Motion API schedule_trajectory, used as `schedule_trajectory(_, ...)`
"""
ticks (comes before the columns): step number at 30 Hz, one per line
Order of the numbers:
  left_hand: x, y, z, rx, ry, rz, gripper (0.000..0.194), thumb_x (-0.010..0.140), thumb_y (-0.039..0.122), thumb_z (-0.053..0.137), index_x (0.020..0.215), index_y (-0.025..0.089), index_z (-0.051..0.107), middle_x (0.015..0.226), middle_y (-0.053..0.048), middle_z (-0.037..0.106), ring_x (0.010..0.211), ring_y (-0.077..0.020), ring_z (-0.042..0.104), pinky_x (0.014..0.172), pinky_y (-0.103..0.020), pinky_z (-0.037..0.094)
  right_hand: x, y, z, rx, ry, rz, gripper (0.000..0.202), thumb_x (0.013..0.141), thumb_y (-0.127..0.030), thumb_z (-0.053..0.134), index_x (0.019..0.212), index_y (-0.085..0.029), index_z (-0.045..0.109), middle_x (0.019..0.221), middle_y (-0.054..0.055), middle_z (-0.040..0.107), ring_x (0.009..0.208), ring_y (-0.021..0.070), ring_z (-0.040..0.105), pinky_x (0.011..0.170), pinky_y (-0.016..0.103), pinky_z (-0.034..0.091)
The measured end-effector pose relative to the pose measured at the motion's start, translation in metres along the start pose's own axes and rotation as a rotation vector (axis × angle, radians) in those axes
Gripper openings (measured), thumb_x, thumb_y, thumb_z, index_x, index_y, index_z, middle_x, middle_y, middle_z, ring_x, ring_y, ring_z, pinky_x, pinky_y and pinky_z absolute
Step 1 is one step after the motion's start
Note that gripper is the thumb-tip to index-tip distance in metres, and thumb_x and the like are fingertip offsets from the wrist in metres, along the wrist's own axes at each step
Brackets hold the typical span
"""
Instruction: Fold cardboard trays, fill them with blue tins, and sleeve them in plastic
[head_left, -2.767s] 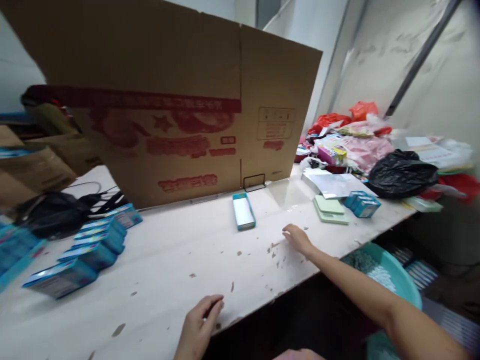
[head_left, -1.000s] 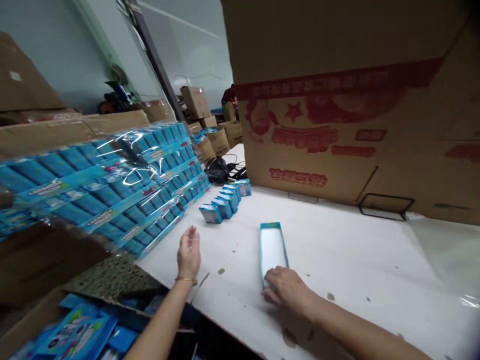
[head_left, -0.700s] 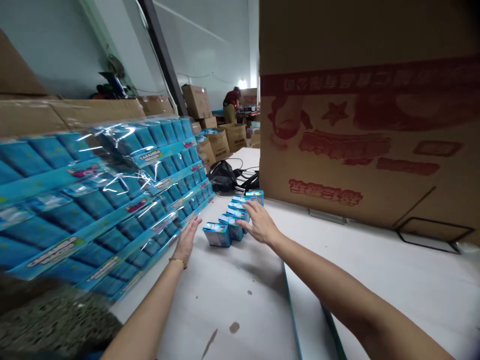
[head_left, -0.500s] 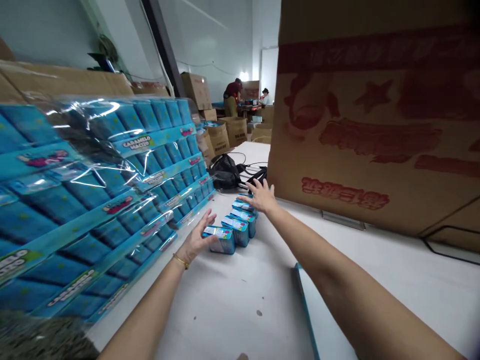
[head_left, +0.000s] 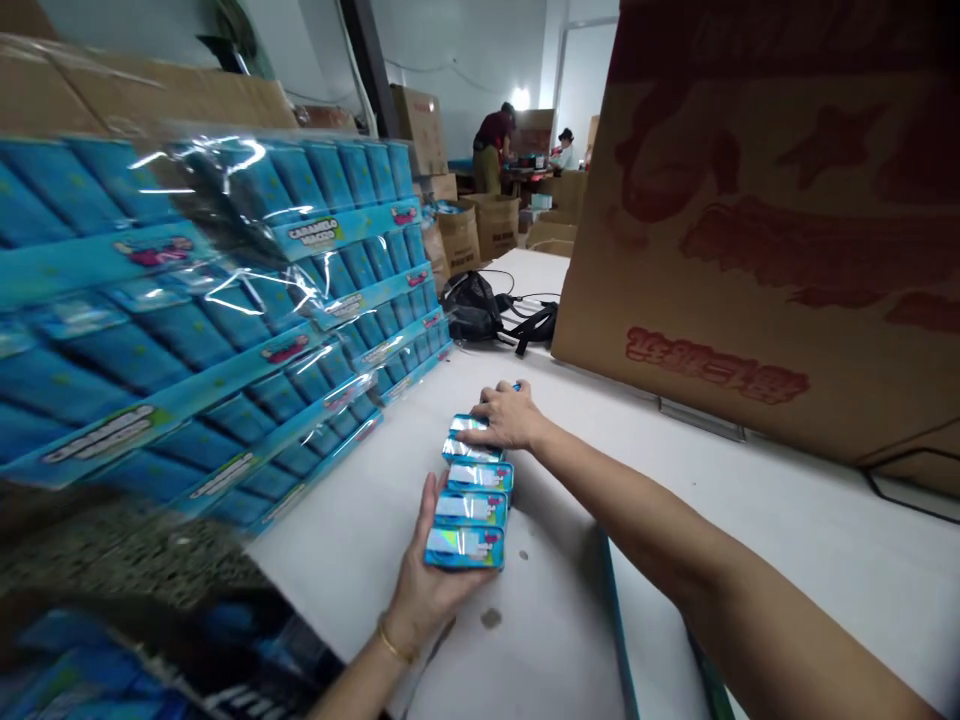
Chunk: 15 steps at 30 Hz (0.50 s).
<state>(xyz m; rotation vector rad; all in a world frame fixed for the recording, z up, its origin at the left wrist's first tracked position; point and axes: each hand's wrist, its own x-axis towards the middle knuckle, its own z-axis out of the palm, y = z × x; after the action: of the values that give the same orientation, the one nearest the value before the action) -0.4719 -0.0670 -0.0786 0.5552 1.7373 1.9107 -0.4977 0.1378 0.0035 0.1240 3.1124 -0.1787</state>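
A row of small blue candy packs (head_left: 466, 508) with shiny printed tops runs away from me on the white table (head_left: 555, 590). My left hand (head_left: 427, 590) cups the near end, its thumb along the left side and its fingers across the front. At the far end, my right hand (head_left: 508, 415) curls over the last packs, partly hiding them. Between them, the two hands press the row together. To the left stand stacked blue display boxes (head_left: 313, 235) under clear plastic film, filled with similar packs.
A large brown carton (head_left: 720, 270) with red print stands along the right. Near my right forearm lies a blue-edged white panel (head_left: 649, 620). A black bag (head_left: 471, 305) sits farther back. Two people work at a distant table beyond open cartons (head_left: 459, 235). Blue packaging fills the lower left.
Both hands have closed in on the row, from spread beside it to gripping its ends. The packs now sit straighter and nearer me. The view has shifted left and down.
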Motion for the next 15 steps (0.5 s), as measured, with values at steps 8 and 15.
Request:
schedule_trajectory(8,-0.118,0.000,0.028,0.210,0.161,-0.026,0.119,0.045,0.039,0.076,0.133,0.038,-0.004,0.138,-0.009,0.030,0.114,-0.0330,0.043,0.093,-0.052,0.037,-0.045,-0.077,-0.003,0.066,-0.128,-0.228,0.059,0.071,-0.069,0.034,0.113,-0.032,0.054,0.110,0.007,0.054,0.103,0.0279,0.042,0.089,0.054,0.020)
schedule_trajectory(15,-0.100,0.011,-0.011,0.079,0.078,0.158,0.109,0.053,0.073,0.048,0.135,0.027,-0.007,0.145,-0.006,-0.007,0.131,-0.0257,-0.003,0.106,-0.043,0.010,-0.074,-0.068,-0.002,0.413,0.152,-0.115,0.067,0.075,-0.062,0.040,0.131,-0.027,0.030,0.138,0.004,0.030,0.127,0.0250,0.019,0.101,0.052,0.005)
